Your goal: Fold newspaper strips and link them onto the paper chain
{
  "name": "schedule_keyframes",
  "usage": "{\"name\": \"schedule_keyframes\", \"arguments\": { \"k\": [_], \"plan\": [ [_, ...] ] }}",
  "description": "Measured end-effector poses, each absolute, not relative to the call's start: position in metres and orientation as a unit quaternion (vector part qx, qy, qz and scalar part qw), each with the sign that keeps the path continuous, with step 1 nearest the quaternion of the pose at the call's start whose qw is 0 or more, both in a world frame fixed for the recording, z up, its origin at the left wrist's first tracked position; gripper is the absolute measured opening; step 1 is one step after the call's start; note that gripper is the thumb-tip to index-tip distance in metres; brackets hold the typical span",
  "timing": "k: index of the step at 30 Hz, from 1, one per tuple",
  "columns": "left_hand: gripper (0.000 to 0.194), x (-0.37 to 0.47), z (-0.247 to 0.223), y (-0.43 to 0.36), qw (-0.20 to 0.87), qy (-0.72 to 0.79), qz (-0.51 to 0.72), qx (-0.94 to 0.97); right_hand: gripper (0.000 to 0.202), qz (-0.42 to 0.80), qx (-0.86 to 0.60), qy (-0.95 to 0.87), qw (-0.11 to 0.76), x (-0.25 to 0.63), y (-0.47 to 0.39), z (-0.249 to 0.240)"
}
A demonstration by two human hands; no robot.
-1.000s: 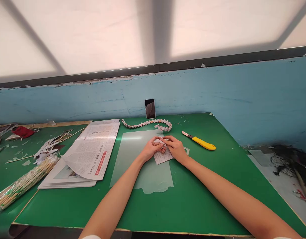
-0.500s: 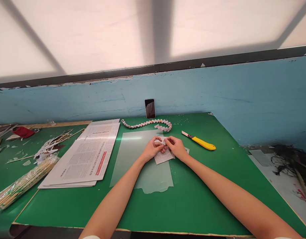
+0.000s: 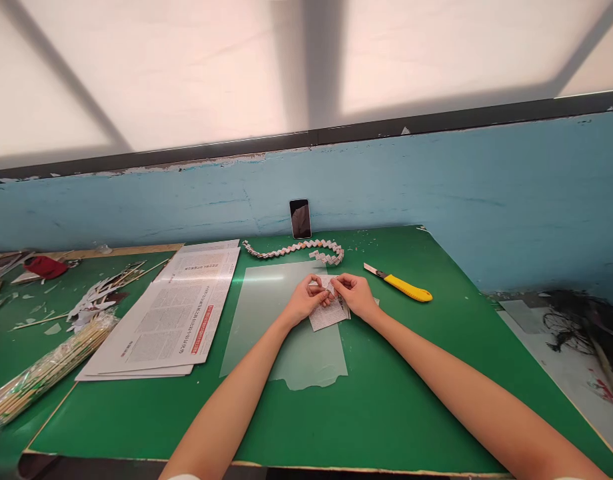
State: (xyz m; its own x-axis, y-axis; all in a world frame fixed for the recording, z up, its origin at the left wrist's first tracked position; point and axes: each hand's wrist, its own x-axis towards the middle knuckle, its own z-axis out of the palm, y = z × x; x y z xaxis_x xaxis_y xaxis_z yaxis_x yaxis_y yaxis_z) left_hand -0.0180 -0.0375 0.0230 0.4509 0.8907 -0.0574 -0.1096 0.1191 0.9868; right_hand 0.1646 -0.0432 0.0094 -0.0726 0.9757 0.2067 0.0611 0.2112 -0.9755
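Observation:
Over a small stack of cut newspaper pieces (image 3: 327, 319), my left hand (image 3: 305, 298) and my right hand (image 3: 355, 295) meet with their fingertips close together. Both hands pinch a small folded strip of newspaper between thumb and fingers; the fingers hide most of it. The stack lies on a translucent sheet (image 3: 266, 327). Just beyond my hands, a zigzag chain of folded paper (image 3: 331, 250) curves across the table. A yellow box cutter (image 3: 406, 288) with its blade out lies to the right of my right hand.
Folded newspapers (image 3: 171, 313) lie on the left of the green table (image 3: 411, 413). Bagged wooden sticks (image 3: 46, 373), paper scraps (image 3: 96, 297) and a red cloth-like item (image 3: 46, 267) are farther left. A phone (image 3: 300, 219) leans against the blue wall. Dark debris (image 3: 591, 333) sits beyond the right edge.
The fingers of both hands have shifted slightly around the small paper strip, and less of it shows now. The hands stay in nearly the same place.

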Motion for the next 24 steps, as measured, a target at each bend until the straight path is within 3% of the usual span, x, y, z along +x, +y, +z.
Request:
{"name": "schedule_keyframes", "arguments": {
  "k": [9,24],
  "plan": [
    [0.045,-0.017,0.027,-0.039,0.635,0.380,0.361,0.568,0.043,0.455,-0.444,-0.554,0.537,0.165,-0.041,0.009],
    [0.037,-0.019,0.018,-0.033,0.602,0.399,0.467,0.510,0.040,0.461,-0.443,-0.585,0.499,0.162,-0.047,0.008]
  ]
}}
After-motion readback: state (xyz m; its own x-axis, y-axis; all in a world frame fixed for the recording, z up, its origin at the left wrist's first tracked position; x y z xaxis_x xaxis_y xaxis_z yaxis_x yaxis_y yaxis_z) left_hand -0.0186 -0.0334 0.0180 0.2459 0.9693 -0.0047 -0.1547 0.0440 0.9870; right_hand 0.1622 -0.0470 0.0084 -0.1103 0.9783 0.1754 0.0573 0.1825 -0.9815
